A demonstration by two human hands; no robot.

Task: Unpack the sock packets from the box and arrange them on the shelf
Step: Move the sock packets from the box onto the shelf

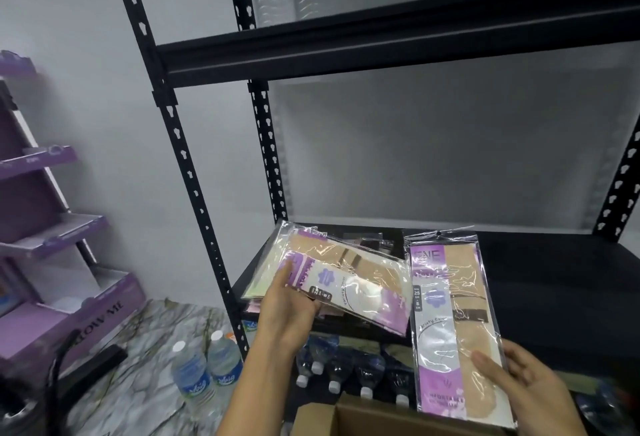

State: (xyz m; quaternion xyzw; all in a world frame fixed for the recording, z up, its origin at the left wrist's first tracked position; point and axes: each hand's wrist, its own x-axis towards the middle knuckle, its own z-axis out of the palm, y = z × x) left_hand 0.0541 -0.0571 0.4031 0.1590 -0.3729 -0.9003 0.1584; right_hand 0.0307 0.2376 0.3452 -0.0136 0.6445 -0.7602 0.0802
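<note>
Left hand (289,307) grips purple-and-beige plastic sock packets (346,283) above black metal shelf (554,262), seemingly for stacking; right hand (533,390) pinches another packet (457,325)

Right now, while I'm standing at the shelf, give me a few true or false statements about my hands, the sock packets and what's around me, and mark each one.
1. Both hands hold sock packets. True: the left hand grips a bundle of packets, and the right hand holds a single packet.
2. The box is sealed shut. False: the box at the bottom of the view has its flaps open.
3. Two water bottles stand upright on the floor left of the shelf. True: the water bottles stand side by side, left of the shelf.
4. The purple display stand is right of the shelf. False: the purple display stand is on the left.
</note>
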